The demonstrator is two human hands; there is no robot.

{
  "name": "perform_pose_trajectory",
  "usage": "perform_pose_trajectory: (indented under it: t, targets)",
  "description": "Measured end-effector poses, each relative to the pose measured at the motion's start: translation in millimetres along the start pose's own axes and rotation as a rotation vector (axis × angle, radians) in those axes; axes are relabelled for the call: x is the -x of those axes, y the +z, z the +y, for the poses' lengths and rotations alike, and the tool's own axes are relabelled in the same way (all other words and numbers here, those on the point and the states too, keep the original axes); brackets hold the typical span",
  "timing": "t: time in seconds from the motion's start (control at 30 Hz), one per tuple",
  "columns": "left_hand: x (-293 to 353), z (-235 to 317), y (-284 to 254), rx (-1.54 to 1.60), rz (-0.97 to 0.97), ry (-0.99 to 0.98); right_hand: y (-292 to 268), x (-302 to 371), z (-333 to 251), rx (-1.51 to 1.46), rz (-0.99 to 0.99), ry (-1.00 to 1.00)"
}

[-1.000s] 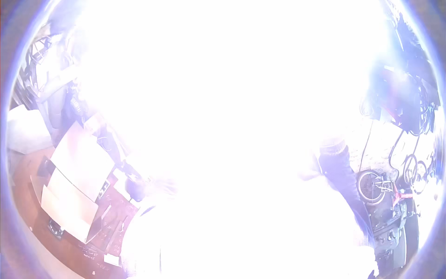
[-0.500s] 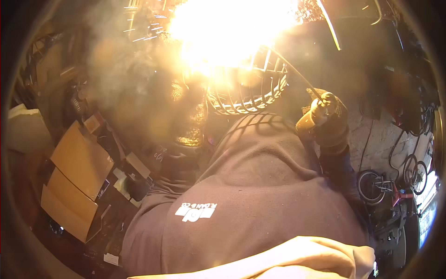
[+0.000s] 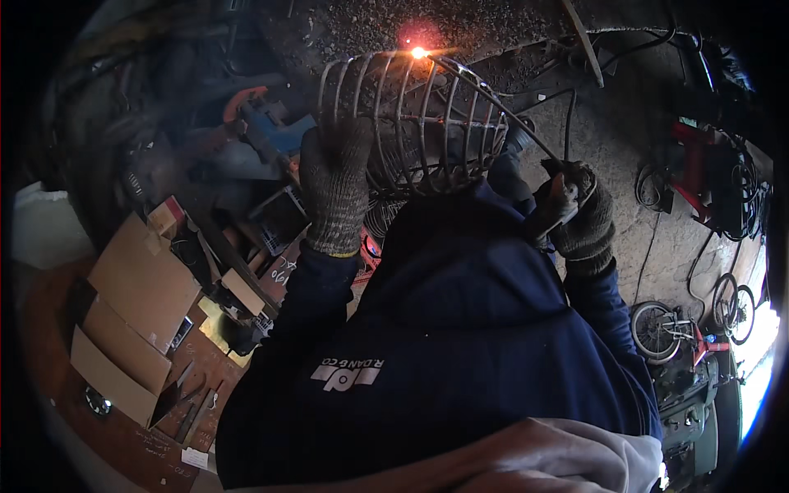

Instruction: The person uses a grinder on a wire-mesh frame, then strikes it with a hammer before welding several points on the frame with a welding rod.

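Grey knitted fabric covered the left hand [image 3: 335, 182], which was closed around the bars on the left side of a round cage of bent steel wire [image 3: 415, 123]. The cage stood in the upper middle of the view, in front of the person's chest, with its curved bars running side by side and its top turned away from the person. The right hand [image 3: 579, 215], in a dark work glove, was closed on the dark electrode holder [image 3: 552, 205]. From this holder a thin welding rod [image 3: 497, 103] went up and to the left, and its tip touched the top rim of the cage, where a small orange spark [image 3: 420, 52] glowed. Both arms wore the sleeves of a dark blue sweatshirt [image 3: 460, 329] with a white print on it.

To the left of the person lay flat pieces of brown cardboard [image 3: 136, 283] on a cluttered workbench [image 3: 123, 444]. A blue and orange power tool [image 3: 267, 123] lay beyond the left hand. At the right edge a small bicycle [image 3: 670, 333] stood on the concrete floor [image 3: 625, 140], and a black cable [image 3: 567, 115] ran over this floor near the right hand.
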State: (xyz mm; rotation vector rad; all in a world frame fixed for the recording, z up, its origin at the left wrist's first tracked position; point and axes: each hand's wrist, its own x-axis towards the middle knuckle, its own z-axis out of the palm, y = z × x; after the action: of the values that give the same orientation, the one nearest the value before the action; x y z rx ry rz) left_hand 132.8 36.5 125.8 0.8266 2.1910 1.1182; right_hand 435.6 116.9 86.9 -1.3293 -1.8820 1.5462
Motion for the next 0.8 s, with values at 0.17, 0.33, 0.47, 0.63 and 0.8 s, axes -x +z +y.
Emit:
perform_pose_trajectory:
  t: [0.17, 0.33, 0.47, 0.63, 0.8]
  targets:
    - [1.1, 5.9, 3.6, -0.057, 0.039, 0.022, -7.5, -8.0, -18.9, -0.110, -0.101, 0.068]
    - [2.6, 4.9, 5.1, -0.139, 0.055, 0.017, 0.0, -3.9, -6.9, -0.287, -0.012, 0.154]
    - [2.6, 2.1, 5.7, -0.109, 0.058, 0.070, -2.8, -4.8, -6.7, -0.303, -0.089, 0.154]
    - [2.5, -3.1, 5.1, -0.120, 0.069, 0.052, -5.2, -8.4, -16.6, -0.119, -0.079, 0.046]
    - [1.4, -3.6, 3.9, -0.075, 0.058, 0.021, -5.6, -12.2, -14.9, -0.127, -0.111, 0.089]
